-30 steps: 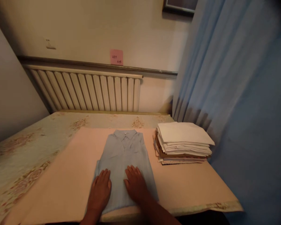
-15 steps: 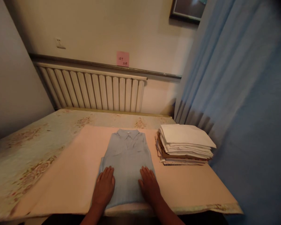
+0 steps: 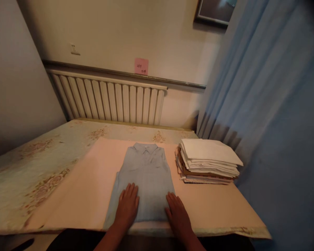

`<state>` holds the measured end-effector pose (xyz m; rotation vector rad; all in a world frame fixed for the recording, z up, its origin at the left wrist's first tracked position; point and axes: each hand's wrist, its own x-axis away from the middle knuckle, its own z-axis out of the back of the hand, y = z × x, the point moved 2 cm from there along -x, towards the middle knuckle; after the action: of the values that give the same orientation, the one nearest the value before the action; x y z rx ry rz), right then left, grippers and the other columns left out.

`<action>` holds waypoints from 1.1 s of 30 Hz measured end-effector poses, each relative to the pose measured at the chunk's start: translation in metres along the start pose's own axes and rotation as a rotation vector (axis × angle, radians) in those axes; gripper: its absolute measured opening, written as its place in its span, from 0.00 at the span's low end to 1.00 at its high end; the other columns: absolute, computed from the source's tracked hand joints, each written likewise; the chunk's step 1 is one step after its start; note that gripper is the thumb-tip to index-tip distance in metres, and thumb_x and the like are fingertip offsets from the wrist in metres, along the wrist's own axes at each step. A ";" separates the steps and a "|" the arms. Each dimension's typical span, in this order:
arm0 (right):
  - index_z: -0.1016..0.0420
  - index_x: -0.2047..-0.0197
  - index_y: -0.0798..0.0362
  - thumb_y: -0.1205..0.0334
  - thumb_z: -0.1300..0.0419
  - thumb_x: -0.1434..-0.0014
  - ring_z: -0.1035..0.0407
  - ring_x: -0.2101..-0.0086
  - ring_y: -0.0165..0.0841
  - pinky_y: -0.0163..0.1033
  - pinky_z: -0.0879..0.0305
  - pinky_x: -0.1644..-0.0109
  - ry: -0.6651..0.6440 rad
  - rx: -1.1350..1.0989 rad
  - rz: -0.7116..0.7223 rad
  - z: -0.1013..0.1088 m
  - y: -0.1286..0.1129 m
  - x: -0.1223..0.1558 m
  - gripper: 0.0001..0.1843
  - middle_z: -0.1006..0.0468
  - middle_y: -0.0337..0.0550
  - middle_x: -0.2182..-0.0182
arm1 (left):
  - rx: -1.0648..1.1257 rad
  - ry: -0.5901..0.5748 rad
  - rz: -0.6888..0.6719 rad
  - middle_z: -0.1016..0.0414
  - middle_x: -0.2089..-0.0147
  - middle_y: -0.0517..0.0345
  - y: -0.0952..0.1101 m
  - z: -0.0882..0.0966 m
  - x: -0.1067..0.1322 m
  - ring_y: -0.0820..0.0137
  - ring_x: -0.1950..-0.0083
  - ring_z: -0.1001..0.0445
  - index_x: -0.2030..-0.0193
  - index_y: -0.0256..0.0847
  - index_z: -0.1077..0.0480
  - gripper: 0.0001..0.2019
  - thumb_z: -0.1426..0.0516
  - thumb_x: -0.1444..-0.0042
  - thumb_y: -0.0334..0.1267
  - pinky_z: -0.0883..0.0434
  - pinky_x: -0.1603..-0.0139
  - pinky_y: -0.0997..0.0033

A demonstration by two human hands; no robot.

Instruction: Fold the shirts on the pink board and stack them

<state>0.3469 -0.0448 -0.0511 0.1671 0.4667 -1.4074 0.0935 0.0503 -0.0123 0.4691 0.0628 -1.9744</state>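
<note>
A light blue collared shirt [image 3: 150, 181] lies folded into a long shape, its collar toward the wall and its lower end near the front edge. My left hand [image 3: 128, 204] rests flat on the lower left part of it, fingers stretched forward. On the right, my right hand [image 3: 177, 211] lies open along the shirt's lower right edge, partly over the pink cloth. Neither hand grips anything. A strip of the same blue fabric shows beyond the shirt's left side, partly behind my left forearm.
Under the shirt spreads a pink cloth [image 3: 89, 188] on a floral-covered surface [image 3: 75, 136]. A stack of folded fabric [image 3: 209, 157], white on top, stands to the right, beside a blue curtain [image 3: 272, 122]. A radiator [image 3: 110, 99] runs along the wall behind.
My left hand has shifted inward across the shirt. My right hand has slid slightly right and toward me, to the shirt's edge. The view has swung a little left.
</note>
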 end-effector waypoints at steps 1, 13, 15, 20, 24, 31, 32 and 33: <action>0.39 0.35 0.51 0.61 0.49 0.36 0.42 0.38 0.41 0.53 0.44 0.35 0.002 -0.012 -0.001 0.000 0.001 0.001 0.26 0.36 0.45 0.37 | 0.010 0.000 -0.039 0.38 0.33 0.49 0.010 0.000 0.002 0.59 0.30 0.45 0.38 0.40 0.35 0.22 0.54 0.37 0.37 0.44 0.34 0.51; 0.44 0.33 0.47 0.56 0.41 0.41 0.45 0.37 0.43 0.57 0.44 0.35 -0.045 -0.165 0.078 0.020 -0.002 0.016 0.34 0.41 0.46 0.35 | 0.023 -0.157 -0.179 0.51 0.27 0.56 0.028 -0.006 0.019 0.58 0.27 0.54 0.31 0.48 0.48 0.28 0.52 0.38 0.41 0.48 0.32 0.45; 0.44 0.33 0.46 0.57 0.41 0.41 0.44 0.37 0.43 0.57 0.44 0.35 -0.036 -0.154 0.120 0.024 -0.002 0.021 0.34 0.41 0.46 0.35 | 0.047 -0.172 -0.224 0.54 0.27 0.57 0.020 -0.001 0.024 0.59 0.27 0.55 0.30 0.50 0.52 0.30 0.50 0.38 0.44 0.48 0.31 0.46; 0.39 0.36 0.48 0.65 0.44 0.40 0.39 0.39 0.41 0.56 0.41 0.36 -0.001 -0.079 0.169 0.026 0.000 0.025 0.28 0.35 0.47 0.38 | 0.059 -0.189 -0.345 0.55 0.27 0.60 -0.014 0.014 0.045 0.61 0.27 0.54 0.28 0.53 0.61 0.36 0.47 0.40 0.48 0.47 0.31 0.49; 0.37 0.36 0.50 0.72 0.49 0.42 0.38 0.40 0.40 0.56 0.41 0.37 -0.013 -0.021 0.176 0.020 -0.001 0.022 0.30 0.33 0.49 0.39 | -0.009 -0.118 -0.364 0.49 0.28 0.58 -0.043 0.016 0.061 0.61 0.29 0.48 0.29 0.52 0.57 0.35 0.47 0.40 0.48 0.42 0.33 0.52; 0.36 0.38 0.48 0.79 0.52 0.49 0.36 0.42 0.39 0.56 0.39 0.38 -0.001 -0.013 0.135 0.014 -0.001 0.022 0.36 0.31 0.47 0.40 | -0.043 0.006 -0.382 0.39 0.32 0.54 -0.071 0.011 0.074 0.64 0.33 0.38 0.33 0.47 0.44 0.27 0.48 0.39 0.37 0.36 0.35 0.58; 0.36 0.38 0.47 0.78 0.52 0.49 0.36 0.42 0.39 0.56 0.40 0.38 0.001 -0.022 0.133 0.015 0.000 0.022 0.37 0.32 0.47 0.40 | -0.040 0.018 -0.388 0.38 0.33 0.55 -0.074 0.013 0.075 0.65 0.34 0.38 0.33 0.47 0.43 0.27 0.49 0.41 0.33 0.36 0.35 0.60; 0.35 0.38 0.47 0.78 0.52 0.50 0.36 0.42 0.39 0.56 0.40 0.38 0.003 -0.033 0.133 0.016 0.000 0.021 0.37 0.31 0.46 0.40 | -0.036 0.028 -0.387 0.37 0.33 0.55 -0.077 0.014 0.076 0.66 0.34 0.38 0.34 0.47 0.41 0.28 0.50 0.42 0.29 0.36 0.35 0.61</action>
<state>0.3525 -0.0702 -0.0458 0.1709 0.4724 -1.2691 -0.0061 0.0153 -0.0383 0.4878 0.2209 -2.3411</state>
